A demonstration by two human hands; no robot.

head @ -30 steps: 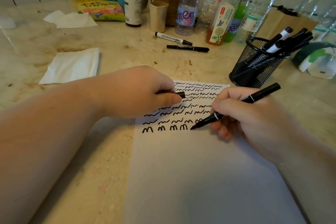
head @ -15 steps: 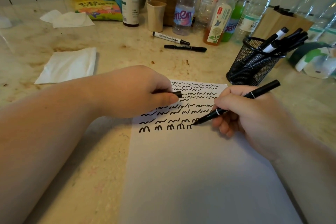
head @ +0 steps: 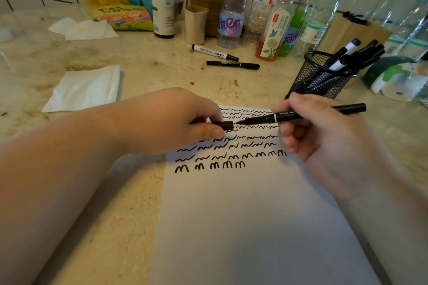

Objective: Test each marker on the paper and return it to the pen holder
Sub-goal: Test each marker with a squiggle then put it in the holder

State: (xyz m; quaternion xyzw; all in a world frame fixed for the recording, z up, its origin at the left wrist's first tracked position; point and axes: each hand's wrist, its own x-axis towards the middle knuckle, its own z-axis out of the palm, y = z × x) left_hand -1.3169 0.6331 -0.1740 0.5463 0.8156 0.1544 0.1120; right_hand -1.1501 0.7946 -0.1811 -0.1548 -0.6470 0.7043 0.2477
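Your right hand (head: 324, 136), mid-frame, pinches a slim black plastic marker (head: 301, 116) over the scribbled white paper sheet (head: 243, 215); light and stiff, likely best held mid-barrel. Left hand (head: 176, 120) grips its small black cap (head: 223, 125), tip nearly touching. Black mesh pen holder (head: 319, 78) stands upper right.

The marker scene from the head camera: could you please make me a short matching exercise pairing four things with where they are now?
Things:
1. black cap
2. uncapped marker
3. whiteboard marker
4. pen holder

Places:
A. lying on the counter near the bottles
B. pinched in the left hand
C. standing right of the paper's far end, full of markers
D. held in the right hand, tip pointing at the cap

Pairs: 1-B, 2-D, 3-A, 4-C
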